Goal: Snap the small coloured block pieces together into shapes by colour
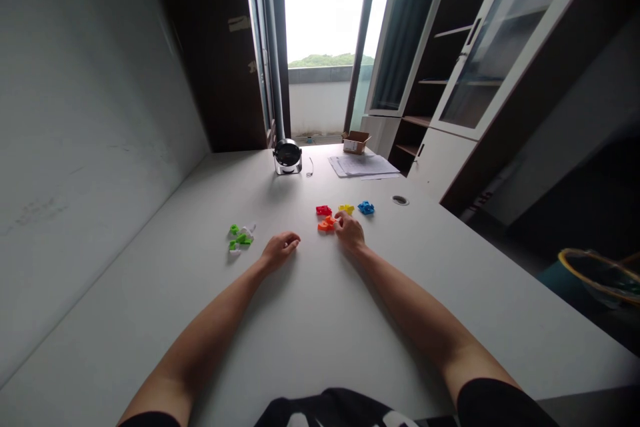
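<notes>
My right hand (350,232) is over the table, thumb and fingers pinched at the right edge of a small heap of orange plastic pieces (326,224). Its fingertips appear closed on one orange piece, though the grip is partly hidden. Just behind lie red pieces (323,210), yellow pieces (346,209) partly covered by the hand, and blue pieces (366,207). My left hand (281,248) rests on the tabletop, loosely curved with a gap between thumb and fingers, holding nothing. Left of it are mixed green pieces (243,239) and white pieces (249,231).
On the far part of the white table (310,320) stand a round black lamp-like device (288,155), papers (363,165) and a small open cardboard box (356,141). A cable hole (400,200) sits near the right edge. The wall (100,113) borders the left side.
</notes>
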A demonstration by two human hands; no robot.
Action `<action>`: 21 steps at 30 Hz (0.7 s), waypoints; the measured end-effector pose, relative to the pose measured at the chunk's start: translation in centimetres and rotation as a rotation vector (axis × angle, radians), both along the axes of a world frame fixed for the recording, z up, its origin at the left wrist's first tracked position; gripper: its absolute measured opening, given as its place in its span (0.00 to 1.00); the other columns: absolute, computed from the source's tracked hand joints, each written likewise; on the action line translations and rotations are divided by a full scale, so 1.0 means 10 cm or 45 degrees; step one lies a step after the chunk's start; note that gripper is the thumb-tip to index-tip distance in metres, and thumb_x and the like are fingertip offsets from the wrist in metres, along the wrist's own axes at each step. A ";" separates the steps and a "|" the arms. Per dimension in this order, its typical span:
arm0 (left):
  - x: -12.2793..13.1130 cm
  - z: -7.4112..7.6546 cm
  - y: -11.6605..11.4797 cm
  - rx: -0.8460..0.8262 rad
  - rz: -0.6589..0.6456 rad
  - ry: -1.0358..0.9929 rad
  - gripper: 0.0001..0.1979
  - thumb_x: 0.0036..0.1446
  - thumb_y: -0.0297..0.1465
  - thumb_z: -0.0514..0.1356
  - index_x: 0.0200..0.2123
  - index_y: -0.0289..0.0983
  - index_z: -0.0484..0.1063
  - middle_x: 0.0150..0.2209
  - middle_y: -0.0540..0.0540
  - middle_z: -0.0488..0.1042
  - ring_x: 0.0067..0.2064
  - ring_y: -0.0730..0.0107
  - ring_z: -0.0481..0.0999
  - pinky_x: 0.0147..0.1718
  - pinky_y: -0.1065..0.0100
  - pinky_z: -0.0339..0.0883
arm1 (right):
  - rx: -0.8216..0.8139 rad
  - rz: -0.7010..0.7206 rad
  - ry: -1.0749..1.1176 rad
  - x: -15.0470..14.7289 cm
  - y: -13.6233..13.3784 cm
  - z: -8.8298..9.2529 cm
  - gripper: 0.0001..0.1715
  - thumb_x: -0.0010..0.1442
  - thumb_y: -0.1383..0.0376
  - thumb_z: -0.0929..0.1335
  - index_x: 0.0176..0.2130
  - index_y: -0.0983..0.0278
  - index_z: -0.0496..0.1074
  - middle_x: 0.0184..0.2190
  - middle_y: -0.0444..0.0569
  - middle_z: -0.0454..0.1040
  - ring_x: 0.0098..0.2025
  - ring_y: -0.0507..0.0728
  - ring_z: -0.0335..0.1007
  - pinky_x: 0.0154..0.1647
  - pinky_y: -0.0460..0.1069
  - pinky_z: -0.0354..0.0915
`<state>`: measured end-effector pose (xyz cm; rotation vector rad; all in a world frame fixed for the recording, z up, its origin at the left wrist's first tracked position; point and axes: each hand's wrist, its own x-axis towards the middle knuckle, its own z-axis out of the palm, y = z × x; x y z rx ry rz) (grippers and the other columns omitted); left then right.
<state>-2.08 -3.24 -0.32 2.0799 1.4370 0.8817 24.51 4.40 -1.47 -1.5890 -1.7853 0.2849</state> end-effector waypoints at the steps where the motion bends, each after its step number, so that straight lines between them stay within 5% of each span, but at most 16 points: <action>1: 0.00 0.00 0.00 0.005 0.002 0.001 0.12 0.62 0.36 0.55 0.40 0.40 0.78 0.36 0.49 0.78 0.33 0.69 0.73 0.35 0.70 0.64 | 0.003 0.003 0.000 0.00 0.00 0.00 0.11 0.61 0.65 0.66 0.44 0.60 0.72 0.28 0.44 0.75 0.30 0.55 0.69 0.33 0.48 0.57; 8: -0.01 0.04 -0.02 0.131 0.106 0.086 0.11 0.62 0.33 0.54 0.38 0.41 0.77 0.37 0.46 0.77 0.38 0.64 0.73 0.42 0.65 0.65 | 0.132 0.186 -0.044 -0.08 -0.10 0.09 0.08 0.62 0.66 0.64 0.40 0.60 0.73 0.31 0.46 0.75 0.31 0.55 0.69 0.35 0.48 0.59; 15: -0.17 0.02 0.06 0.310 0.438 0.134 0.11 0.60 0.30 0.55 0.39 0.39 0.77 0.45 0.41 0.74 0.51 0.54 0.68 0.56 0.55 0.60 | 0.174 0.640 0.092 -0.43 -0.44 0.20 0.09 0.63 0.67 0.64 0.39 0.62 0.75 0.32 0.46 0.76 0.32 0.53 0.68 0.36 0.46 0.61; 21: -0.22 -0.09 0.13 0.310 0.538 0.188 0.12 0.59 0.30 0.55 0.42 0.39 0.76 0.52 0.40 0.70 0.56 0.53 0.67 0.61 0.54 0.57 | 0.024 1.143 0.058 -0.71 -0.70 0.10 0.09 0.60 0.72 0.66 0.35 0.62 0.76 0.30 0.44 0.77 0.29 0.50 0.67 0.33 0.44 0.60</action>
